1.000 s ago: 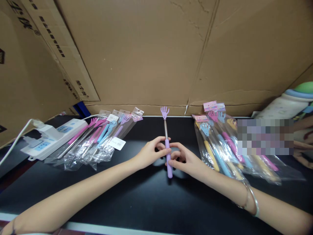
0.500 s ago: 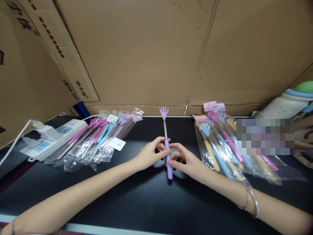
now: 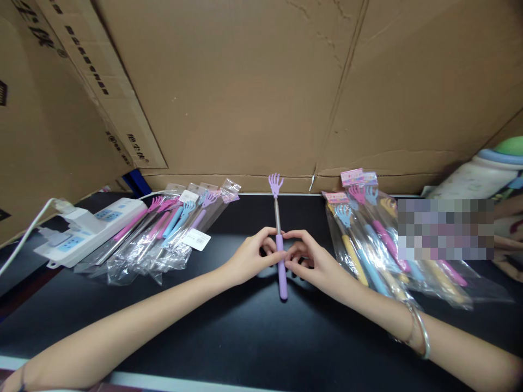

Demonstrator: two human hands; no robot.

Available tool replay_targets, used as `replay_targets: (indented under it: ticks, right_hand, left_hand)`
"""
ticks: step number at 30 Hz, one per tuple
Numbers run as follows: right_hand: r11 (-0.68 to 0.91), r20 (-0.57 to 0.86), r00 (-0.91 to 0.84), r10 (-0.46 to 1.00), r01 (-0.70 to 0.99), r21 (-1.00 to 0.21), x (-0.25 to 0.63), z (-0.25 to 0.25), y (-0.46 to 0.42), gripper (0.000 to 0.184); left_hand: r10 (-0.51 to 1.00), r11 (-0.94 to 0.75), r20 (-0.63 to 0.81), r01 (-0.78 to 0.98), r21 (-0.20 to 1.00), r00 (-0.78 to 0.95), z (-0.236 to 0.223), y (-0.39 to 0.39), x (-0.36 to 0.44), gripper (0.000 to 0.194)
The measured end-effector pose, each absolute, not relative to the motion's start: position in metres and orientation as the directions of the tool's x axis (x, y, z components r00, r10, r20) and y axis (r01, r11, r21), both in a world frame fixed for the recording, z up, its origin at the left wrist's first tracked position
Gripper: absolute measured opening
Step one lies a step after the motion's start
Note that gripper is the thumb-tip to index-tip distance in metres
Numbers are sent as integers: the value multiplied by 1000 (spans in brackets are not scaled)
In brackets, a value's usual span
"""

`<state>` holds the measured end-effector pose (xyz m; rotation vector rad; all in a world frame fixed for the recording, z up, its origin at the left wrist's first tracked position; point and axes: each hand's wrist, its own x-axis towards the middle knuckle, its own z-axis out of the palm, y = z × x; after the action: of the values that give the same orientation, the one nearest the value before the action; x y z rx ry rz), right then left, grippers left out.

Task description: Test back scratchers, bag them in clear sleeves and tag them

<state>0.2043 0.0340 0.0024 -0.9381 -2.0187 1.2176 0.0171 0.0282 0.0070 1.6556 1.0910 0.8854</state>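
Observation:
A purple back scratcher (image 3: 281, 280) with a metal rod and a small hand-shaped head stands out in front of me, its head pointing away toward the cardboard. My left hand (image 3: 259, 255) pinches the upper part of its handle between thumb and fingers. From the other side, my right hand (image 3: 308, 257) grips the same handle, index finger near its top and thumb lower down. Curled fingers of both hands are partly hidden behind the handle. No wrapper covers this scratcher.
Several bagged back scratchers (image 3: 183, 212) lie at left beside a white power strip (image 3: 118, 215) with plugs and a cable. More bagged ones (image 3: 376, 239) lie at right, near a pale bottle (image 3: 469, 177). A cardboard wall (image 3: 245, 98) rises behind the black table (image 3: 245, 337).
My right thumb and fingers have shifted slightly up along the handle. The scratcher's head has moved a little up and to the right. My left hand keeps its hold.

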Motion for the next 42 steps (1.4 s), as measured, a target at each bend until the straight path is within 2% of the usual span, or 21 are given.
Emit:
replay_targets:
  ticks: [9, 20, 26, 33, 38, 42]
  right_hand:
    - [317, 115, -579, 807, 261, -912, 202, 5, 32, 43]
    - [318, 101, -600, 793, 268, -909, 200, 6, 25, 48]
    - [404, 141, -629, 765, 296, -866, 201, 6, 23, 39]
    - [416, 132, -640, 757, 317, -852, 201, 8, 22, 35]
    - [415, 135, -643, 754, 307, -857, 201, 12, 21, 25]
    - [425, 122, -635, 763, 350, -835, 202, 16, 20, 18]
  left_hand:
    - [941, -167, 73, 265, 950, 330, 6, 27, 19, 40]
    - [934, -211, 64, 398, 893, 351, 1, 23, 18, 44]
    - [921, -249, 80, 421, 872, 381, -1, 23, 18, 42]
    - [902, -276, 95, 393, 877, 421, 1, 24, 17, 41]
    - [873, -288, 100, 338, 896, 477, 6, 26, 13, 41]
    - [849, -345, 127, 357, 868, 512, 9, 27, 10, 41]
